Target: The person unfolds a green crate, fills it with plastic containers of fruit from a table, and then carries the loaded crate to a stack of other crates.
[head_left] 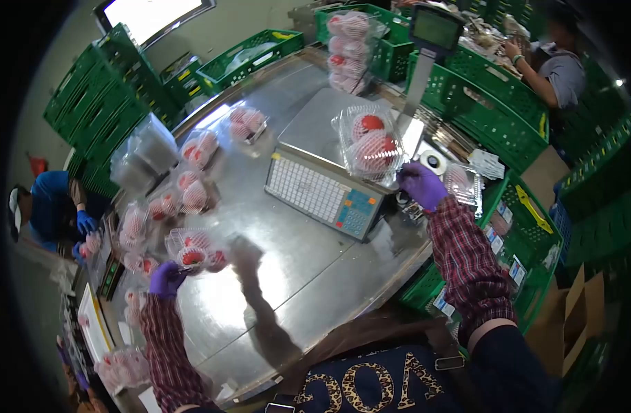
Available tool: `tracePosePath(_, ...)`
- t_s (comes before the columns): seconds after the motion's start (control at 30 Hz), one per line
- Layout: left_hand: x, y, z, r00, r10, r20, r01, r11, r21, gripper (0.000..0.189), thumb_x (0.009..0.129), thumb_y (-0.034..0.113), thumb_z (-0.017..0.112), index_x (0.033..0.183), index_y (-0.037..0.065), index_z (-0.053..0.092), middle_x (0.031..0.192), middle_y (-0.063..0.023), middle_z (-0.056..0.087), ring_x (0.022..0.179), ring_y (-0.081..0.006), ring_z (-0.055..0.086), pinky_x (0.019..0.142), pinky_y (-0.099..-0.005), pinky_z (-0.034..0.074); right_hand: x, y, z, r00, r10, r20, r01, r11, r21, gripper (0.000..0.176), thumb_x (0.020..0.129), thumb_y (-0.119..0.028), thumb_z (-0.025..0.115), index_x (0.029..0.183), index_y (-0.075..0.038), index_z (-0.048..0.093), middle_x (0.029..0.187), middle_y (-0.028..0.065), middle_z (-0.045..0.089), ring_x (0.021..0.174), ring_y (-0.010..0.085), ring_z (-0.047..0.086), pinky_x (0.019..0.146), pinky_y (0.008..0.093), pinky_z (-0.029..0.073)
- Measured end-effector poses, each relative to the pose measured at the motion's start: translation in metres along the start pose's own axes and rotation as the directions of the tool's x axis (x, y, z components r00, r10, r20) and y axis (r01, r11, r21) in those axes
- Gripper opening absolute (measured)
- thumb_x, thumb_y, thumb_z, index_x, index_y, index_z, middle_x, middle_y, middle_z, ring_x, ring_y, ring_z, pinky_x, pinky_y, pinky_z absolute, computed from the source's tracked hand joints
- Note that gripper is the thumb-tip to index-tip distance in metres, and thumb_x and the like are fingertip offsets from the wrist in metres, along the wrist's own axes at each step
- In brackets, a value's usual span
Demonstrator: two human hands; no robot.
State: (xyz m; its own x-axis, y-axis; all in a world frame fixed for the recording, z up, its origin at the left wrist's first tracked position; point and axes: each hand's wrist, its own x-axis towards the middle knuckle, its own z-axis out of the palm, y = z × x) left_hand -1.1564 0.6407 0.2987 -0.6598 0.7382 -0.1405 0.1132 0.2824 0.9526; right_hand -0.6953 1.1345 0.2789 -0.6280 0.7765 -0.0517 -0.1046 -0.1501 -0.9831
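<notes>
My left hand (pixel 166 279), in a purple glove, is closed on the near edge of a clear plastic pack of red fruit in pink foam nets (pixel 193 252), low over the steel table. In its purple glove, my right hand (pixel 423 184) pinches the near right corner of another clear fruit pack (pixel 372 146). That pack lies over the right part of the scale's plate (pixel 320 127). The scale's keypad (pixel 319 196) faces me. Several similar fruit packs (pixel 200 149) stand across the left of the steel table (pixel 288 289).
A stack of fruit packs (pixel 348 51) stands behind the scale, beside its display (pixel 436 29). Green crates (pixel 477 103) line the back and right; one near crate (pixel 535 237) holds labelled packs. Clear empty trays (pixel 144 155) are stacked at left. Co-workers (pixel 54 206) (pixel 560 72) work on both sides.
</notes>
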Motion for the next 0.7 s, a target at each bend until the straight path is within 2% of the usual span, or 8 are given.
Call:
tracePosePath(0.03,-0.004,-0.002,0.023,0.947,-0.321,0.007,0.233,0.673,-0.702,0.008,0.076,0.009,0.058,0.076,0.002,0.057,0.077,-0.0101,0.058,0.076,-0.0235,0.057,0.082,-0.0384,0.047,0.004,0.016,-0.007,0.973,0.230,0.024,-0.200,0.785,0.586,0.006,0.077,-0.006,0.054,0.083,-0.004,0.053,0.083,0.0074,0.055,0.076,0.0196,0.056,0.072,0.0342,0.047)
tracePosePath(0.17,0.023,0.075,0.156,0.985,0.001,0.171,0.152,0.446,-0.882,0.009,0.079,0.007,0.054,0.082,-0.001,0.058,0.083,-0.0111,0.060,0.089,-0.0246,0.055,0.094,-0.0366,0.040,-0.069,0.005,-0.003,0.969,0.236,-0.069,-0.131,0.734,0.666,0.010,0.076,-0.003,0.048,0.084,-0.008,0.045,0.076,0.0038,0.047,0.072,0.0167,0.050,0.069,0.0318,0.046)
tracePosePath(0.3,0.091,0.110,0.303,0.980,0.044,0.197,0.167,0.370,-0.914,0.008,0.076,0.003,0.056,0.081,-0.002,0.054,0.088,-0.0140,0.058,0.086,-0.0260,0.057,0.085,-0.0355,0.047,-0.138,-0.019,-0.003,0.967,0.216,-0.139,-0.071,0.746,0.662,0.021,0.070,0.001,0.047,0.087,-0.010,0.042,0.076,0.0008,0.046,0.071,0.0142,0.048,0.066,0.0317,0.044)
tracePosePath(0.43,0.072,0.115,0.409,0.915,0.035,0.401,0.347,0.437,-0.830,0.034,0.080,0.019,0.057,0.107,-0.001,0.048,0.099,-0.0143,0.056,0.088,-0.0265,0.056,0.082,-0.0385,0.047,-0.188,-0.036,-0.006,0.984,0.156,-0.084,-0.086,0.833,0.547,0.021,0.067,0.003,0.049,0.083,-0.009,0.041,0.071,0.0018,0.046,0.067,0.0173,0.055,0.062,0.0303,0.045)
tracePosePath(0.5,0.008,0.149,0.417,0.774,-0.238,0.587,0.598,0.581,-0.552,0.051,0.085,0.033,0.048,0.124,0.002,0.036,0.117,-0.0153,0.048,0.102,-0.0308,0.050,0.091,-0.0507,0.038,-0.208,-0.036,-0.007,0.975,0.221,0.010,-0.195,0.839,0.508,0.021,0.068,0.003,0.049,0.082,-0.008,0.041,0.070,0.0023,0.046,0.068,0.0186,0.055,0.062,0.0305,0.045)
tracePosePath(0.53,0.004,0.131,0.418,0.628,-0.019,0.778,0.634,0.592,-0.498,0.062,0.084,0.039,0.046,0.132,0.005,0.026,0.126,-0.0146,0.042,0.110,-0.0307,0.046,0.095,-0.0484,0.035,-0.213,-0.040,0.001,0.958,0.280,0.054,-0.267,0.811,0.521,0.021,0.068,0.005,0.049,0.082,-0.008,0.040,0.069,0.0021,0.044,0.067,0.0185,0.055,0.063,0.0312,0.046)
tracePosePath(0.63,-0.013,0.115,0.406,0.606,0.035,0.795,0.603,0.631,-0.488,0.061,0.081,0.035,0.050,0.130,0.005,0.029,0.126,-0.0144,0.042,0.115,-0.0287,0.043,0.097,-0.0452,0.034,-0.204,-0.032,-0.011,0.892,0.384,0.238,-0.398,0.917,0.012,0.020,0.075,-0.005,0.056,0.094,-0.003,0.051,0.084,0.0062,0.056,0.077,0.0167,0.057,0.072,0.0289,0.047)
tracePosePath(0.7,-0.024,0.098,0.398,0.671,-0.036,0.741,0.622,0.571,-0.536,0.059,0.078,0.024,0.052,0.129,0.005,0.030,0.125,-0.0144,0.043,0.115,-0.0273,0.043,0.096,-0.0429,0.036,-0.169,-0.003,-0.039,0.986,-0.118,-0.116,0.061,0.911,-0.407,0.028,0.074,-0.018,0.063,0.097,-0.004,0.058,0.095,0.0079,0.059,0.087,0.0197,0.056,0.074,0.0317,0.046)
